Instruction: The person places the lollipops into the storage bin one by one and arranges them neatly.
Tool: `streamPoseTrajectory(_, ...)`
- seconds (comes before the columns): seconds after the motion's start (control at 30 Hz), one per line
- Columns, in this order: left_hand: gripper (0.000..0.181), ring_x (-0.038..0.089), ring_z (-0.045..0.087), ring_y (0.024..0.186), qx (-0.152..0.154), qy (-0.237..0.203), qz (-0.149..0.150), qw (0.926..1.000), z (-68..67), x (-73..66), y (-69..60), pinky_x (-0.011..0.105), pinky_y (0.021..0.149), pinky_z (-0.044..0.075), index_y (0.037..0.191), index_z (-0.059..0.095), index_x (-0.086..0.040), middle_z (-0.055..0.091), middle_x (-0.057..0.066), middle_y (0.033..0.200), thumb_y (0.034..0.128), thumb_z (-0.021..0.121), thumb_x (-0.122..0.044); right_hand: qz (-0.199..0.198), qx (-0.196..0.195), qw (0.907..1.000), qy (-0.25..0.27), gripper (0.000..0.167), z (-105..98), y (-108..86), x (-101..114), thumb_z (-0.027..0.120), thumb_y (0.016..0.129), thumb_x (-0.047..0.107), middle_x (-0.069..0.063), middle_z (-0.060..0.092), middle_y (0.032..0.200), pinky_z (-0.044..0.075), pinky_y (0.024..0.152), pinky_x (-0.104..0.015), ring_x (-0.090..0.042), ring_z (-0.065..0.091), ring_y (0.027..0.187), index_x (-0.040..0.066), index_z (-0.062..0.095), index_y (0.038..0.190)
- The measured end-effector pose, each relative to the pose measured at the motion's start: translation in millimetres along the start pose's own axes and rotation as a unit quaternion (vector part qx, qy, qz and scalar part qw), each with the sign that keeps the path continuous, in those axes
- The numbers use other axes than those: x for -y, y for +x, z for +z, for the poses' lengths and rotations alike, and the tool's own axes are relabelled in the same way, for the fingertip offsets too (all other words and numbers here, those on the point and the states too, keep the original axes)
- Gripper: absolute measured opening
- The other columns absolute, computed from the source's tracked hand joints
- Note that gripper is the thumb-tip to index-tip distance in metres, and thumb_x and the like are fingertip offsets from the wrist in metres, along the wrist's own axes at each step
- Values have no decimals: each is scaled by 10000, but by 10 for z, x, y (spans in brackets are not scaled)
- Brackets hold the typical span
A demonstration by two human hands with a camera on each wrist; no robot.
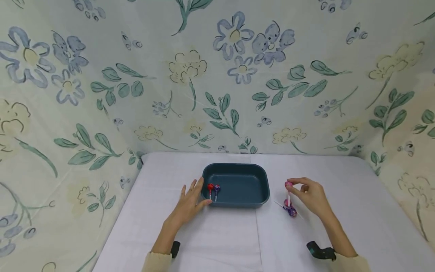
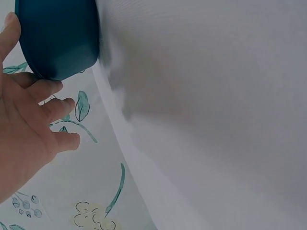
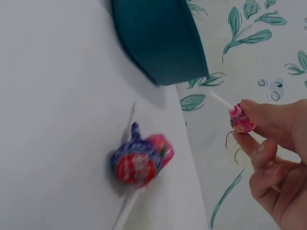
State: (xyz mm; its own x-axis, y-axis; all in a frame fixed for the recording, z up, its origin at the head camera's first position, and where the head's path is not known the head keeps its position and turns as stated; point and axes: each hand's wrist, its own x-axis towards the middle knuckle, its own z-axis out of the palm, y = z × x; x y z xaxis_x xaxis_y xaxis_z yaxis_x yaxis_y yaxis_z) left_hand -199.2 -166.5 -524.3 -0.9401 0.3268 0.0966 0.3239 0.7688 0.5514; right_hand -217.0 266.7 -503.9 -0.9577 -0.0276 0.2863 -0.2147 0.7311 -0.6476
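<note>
A dark blue-green tray [image 1: 242,189] sits on the white table, holding a red lollipop [image 1: 210,186] and a purple lollipop [image 1: 217,187] at its left end. My left hand [image 1: 188,206] touches the tray's left corner with fingers spread and fairly straight, the thumb by the front rim. To the right of the tray, my right hand [image 1: 312,195] pinches a pink lollipop [image 3: 242,121] by its wrapped head between thumb and index finger, stick pointing down. Below it, another pink lollipop [image 3: 165,149] and a purple lollipop [image 3: 136,165] lie together on the cloth.
The white cloth [image 1: 217,238] covers the table and has a crease running front to back. Behind and at the sides hangs a floral-printed curtain [image 1: 153,94]. A dark wrist strap [image 1: 321,252] shows near the right sleeve.
</note>
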Motion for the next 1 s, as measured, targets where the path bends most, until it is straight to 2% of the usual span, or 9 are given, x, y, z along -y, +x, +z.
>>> streamPoseTrajectory(0.2, 903, 436, 216, 1587, -42, -23, -12, 10000, 12, 33, -1, 744, 1238, 72, 1636, 207, 10, 258, 200, 1700, 1000, 648, -457, -170, 321, 9954, 887, 298, 224, 273, 437, 829, 896, 214, -130, 750, 1059, 365, 412, -235, -89, 461, 502, 85, 785, 1160)
streamPoseTrajectory(0.37, 904, 428, 209, 1591, -20, 11, -26, 10000, 17, 33, 9, 735, 1244, 70, 1639, 200, 4, 254, 193, 1704, 1003, 642, -461, -384, 602, 9883, 1349, 274, 546, 436, 716, 846, 875, 197, -95, 754, 1025, 354, 423, -223, -68, 444, 485, 91, 801, 1124)
streamPoseTrajectory(0.6, 908, 423, 212, 1592, 68, 63, -29, 10000, -13, -14, 25, 735, 1244, 76, 1639, 201, 6, 258, 183, 1704, 1000, 643, -465, -257, 800, 9859, 1448, 269, 941, 518, 924, 867, 850, 203, -99, 768, 1049, 328, 457, -215, -70, 406, 517, 98, 818, 1093)
streamPoseTrajectory(0.8, 903, 430, 224, 1588, 2, 37, -43, 10000, -23, -27, 24, 737, 1242, 79, 1634, 217, 11, 274, 197, 1697, 996, 652, -456, -243, 703, 9898, 1218, 263, 1181, 538, 1062, 888, 820, 212, -115, 782, 1074, 317, 428, -218, -81, 413, 492, 102, 831, 1053)
streamPoseTrajectory(1.0, 902, 420, 216, 1592, 30, 54, -101, 9999, -10, -15, 19, 727, 1249, 76, 1640, 212, -3, 265, 187, 1702, 1000, 639, -475, -96, 808, 9915, 1013, 237, 1380, 541, 1175, 892, 817, 196, -103, 806, 984, 269, 418, -205, -68, 380, 456, 91, 836, 1021)
